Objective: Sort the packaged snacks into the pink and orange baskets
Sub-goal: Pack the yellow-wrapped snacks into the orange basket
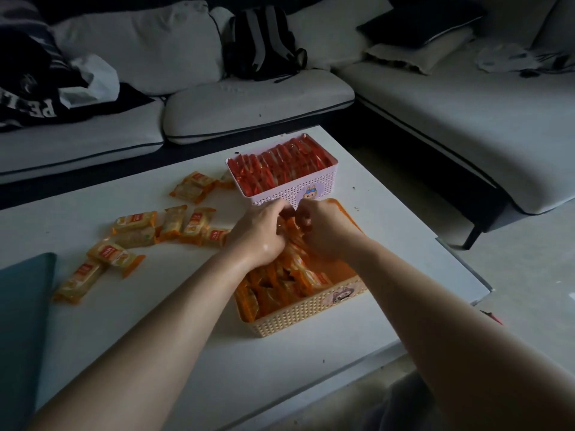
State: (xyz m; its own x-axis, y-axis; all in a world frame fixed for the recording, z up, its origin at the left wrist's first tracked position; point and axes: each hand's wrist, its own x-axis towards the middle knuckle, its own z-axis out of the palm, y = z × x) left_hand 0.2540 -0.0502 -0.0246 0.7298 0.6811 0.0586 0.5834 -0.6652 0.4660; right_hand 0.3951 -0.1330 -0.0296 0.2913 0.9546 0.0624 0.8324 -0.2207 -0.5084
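The pink basket stands at the far side of the white table, packed with upright red snack packets. Just in front of it is the orange basket, holding several orange snack packets. Both hands are over the far end of the orange basket. My left hand and my right hand have curled fingers down among the orange packets; each seems to grip a packet, though the fingertips are hidden. Several orange packets lie loose on the table to the left.
A teal flat object lies on the table's left edge. A white sofa runs behind and to the right, with a black backpack, dark clothes and cushions. The table's right edge is close to the baskets.
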